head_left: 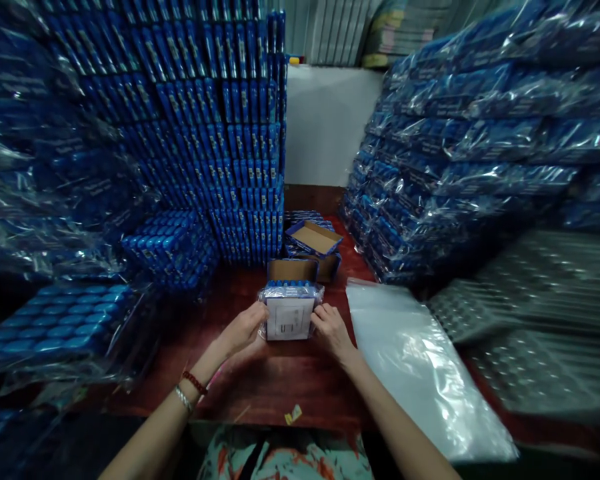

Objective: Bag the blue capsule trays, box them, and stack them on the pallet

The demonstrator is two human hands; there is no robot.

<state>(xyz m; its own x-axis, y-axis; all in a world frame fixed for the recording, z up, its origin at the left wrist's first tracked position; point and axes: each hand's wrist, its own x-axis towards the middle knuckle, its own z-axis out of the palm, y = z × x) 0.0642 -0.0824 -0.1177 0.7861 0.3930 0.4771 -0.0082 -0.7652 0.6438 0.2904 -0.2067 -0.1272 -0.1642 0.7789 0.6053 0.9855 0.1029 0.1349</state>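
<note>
A small box (290, 320) with a pale printed face towards me stands on the table in a clear plastic bag (321, 293). Blue rounded tops show along its upper edge. At the bag's left side, my left hand (250, 327) is closed with the fingertips pinching the plastic. My right hand (331, 328) grips the opposite side in the same way. Directly behind stands an open cardboard box (293, 269), its brown inside showing. Flat clear plastic bags (410, 353) lie in a pile to the right of my right hand.
Tall stacks of blue packs (250, 140) rise at the back left, with plastic-wrapped packs (430, 147) on the right. A shallow cardboard tray (314, 238) lies behind the boxes. Grey moulded trays (540, 333) sit far right. Wrapped blue packs (60, 320) lie left on the red table (300, 380).
</note>
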